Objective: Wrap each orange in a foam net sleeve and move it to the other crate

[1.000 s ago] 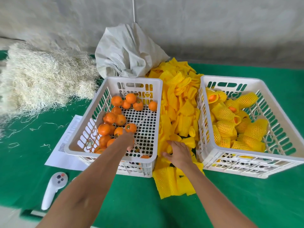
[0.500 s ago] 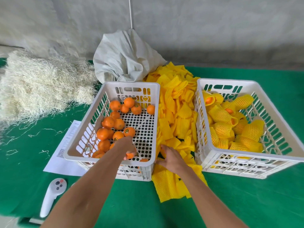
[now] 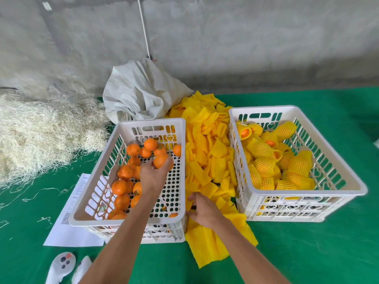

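My left hand point(image 3: 152, 177) holds one orange point(image 3: 161, 160) lifted above the floor of the left white crate point(image 3: 131, 220), where several bare oranges point(image 3: 121, 186) lie along its left side. My right hand point(image 3: 203, 209) rests on the pile of yellow foam net sleeves point(image 3: 207, 152) between the two crates, its fingers curled into the sleeves near the left crate's corner. The right white crate point(image 3: 303, 201) holds several oranges wrapped in yellow sleeves point(image 3: 264, 168).
A white woven sack point(image 3: 141, 95) lies behind the left crate. A heap of pale straw point(image 3: 41, 130) fills the far left. A paper sheet point(image 3: 71, 222) and a white controller point(image 3: 61, 265) lie on the green table point(image 3: 307, 253) at the front left.
My left hand has risen from the crate's near end with an orange in it. My right hand stayed on the sleeve pile. The camera tilted, shifting the scene lower.
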